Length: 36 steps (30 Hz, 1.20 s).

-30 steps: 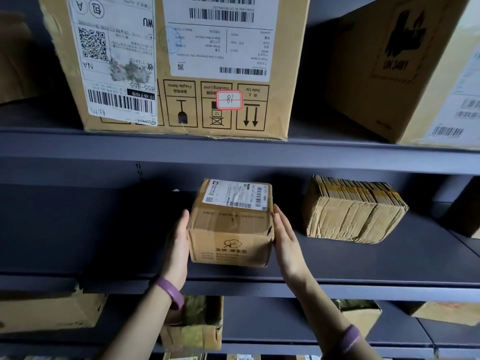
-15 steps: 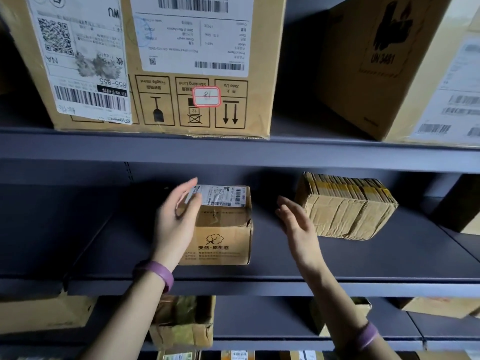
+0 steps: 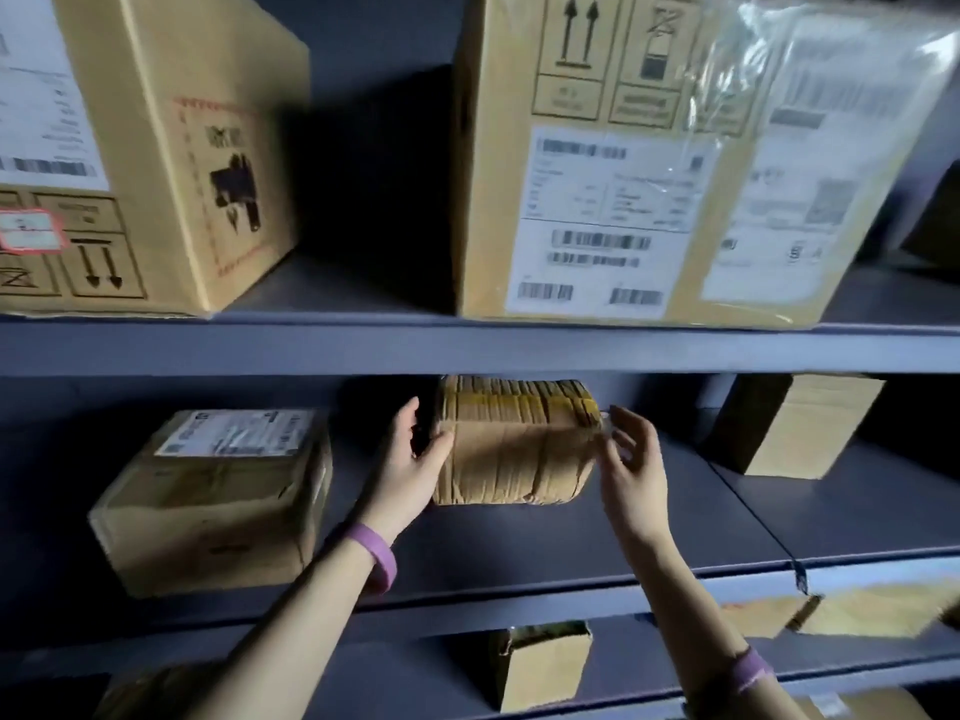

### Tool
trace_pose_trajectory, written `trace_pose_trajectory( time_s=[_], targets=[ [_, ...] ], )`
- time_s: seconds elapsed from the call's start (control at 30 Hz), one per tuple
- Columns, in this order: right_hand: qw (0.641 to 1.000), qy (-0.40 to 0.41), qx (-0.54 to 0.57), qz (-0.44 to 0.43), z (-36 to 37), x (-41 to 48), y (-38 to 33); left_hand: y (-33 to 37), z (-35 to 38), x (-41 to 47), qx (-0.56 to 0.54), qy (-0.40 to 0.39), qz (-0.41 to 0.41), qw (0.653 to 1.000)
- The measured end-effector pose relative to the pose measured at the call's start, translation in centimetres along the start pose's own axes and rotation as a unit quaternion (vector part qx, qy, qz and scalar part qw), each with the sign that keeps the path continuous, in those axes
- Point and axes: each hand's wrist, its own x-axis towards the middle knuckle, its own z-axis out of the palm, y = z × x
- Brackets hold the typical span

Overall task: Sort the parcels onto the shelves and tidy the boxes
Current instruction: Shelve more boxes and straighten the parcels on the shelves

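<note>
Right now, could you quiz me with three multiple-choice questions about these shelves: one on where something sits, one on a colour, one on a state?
1. Where is the taped parcel?
A) middle shelf, between the labelled box and the plain box
B) top shelf
C) floor

2. The wristband's colour?
A) green
B) purple
C) red

3. The arrows on the upper left box point:
A) up
B) sideways
C) down

Answers: 1 A, it sits between them on that shelf; 2 B, the band is purple; 3 C, their heads aim downward.
</note>
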Motion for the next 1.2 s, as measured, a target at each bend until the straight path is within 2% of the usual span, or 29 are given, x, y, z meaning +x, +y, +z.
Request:
trace_pose_trajectory(
  time_s=[0.07, 0.17, 0.27, 0.5, 0.73, 0.83, 0.97, 1.1, 1.2],
  targets=[
    [0.999, -0.033, 0.003, 0.021, -0.8, 0.8, 1.9, -0.9, 1.5, 0.2, 0.002, 0.011, -0.037, 0.999],
    [0.988, -0.126, 0.078, 0.052, -0.8, 1.1, 3.5, -1.8, 3.3, -0.2, 0.028, 0.013, -0.053, 0.998],
    [0.979, -0.177, 0.094, 0.027, -1.3, 0.7, 4.2, -2.2, 4.4, -0.6, 0.012, 0.056, -0.051, 0.997],
    [0.971, -0.174, 0.045, -0.156, -4.6, -1.7, 3.2, -2.6, 5.5, -0.8, -0.039, 0.189, -0.045, 0.980],
    [0.961, -0.188, 0.060, -0.192, -5.4, -4.1, 1.9, -1.8, 6.4, -0.8, -0.025, 0.216, -0.050, 0.975],
    [0.971, -0.173, 0.051, -0.159, -5.9, -3.6, 2.0, -0.6, 6.5, -1.9, -0.046, 0.221, -0.022, 0.974],
    [0.982, -0.154, 0.109, -0.027, -6.6, -1.0, 2.5, 1.5, 6.7, -5.0, -0.084, 0.209, 0.047, 0.973],
    [0.981, -0.117, 0.155, 0.026, -6.4, 1.5, 3.4, 3.2, 8.6, -8.2, -0.077, 0.160, 0.135, 0.975],
    [0.979, -0.097, 0.158, 0.084, -5.7, 2.6, 4.3, 3.6, 10.5, -10.1, -0.021, 0.097, 0.204, 0.974]
  ],
)
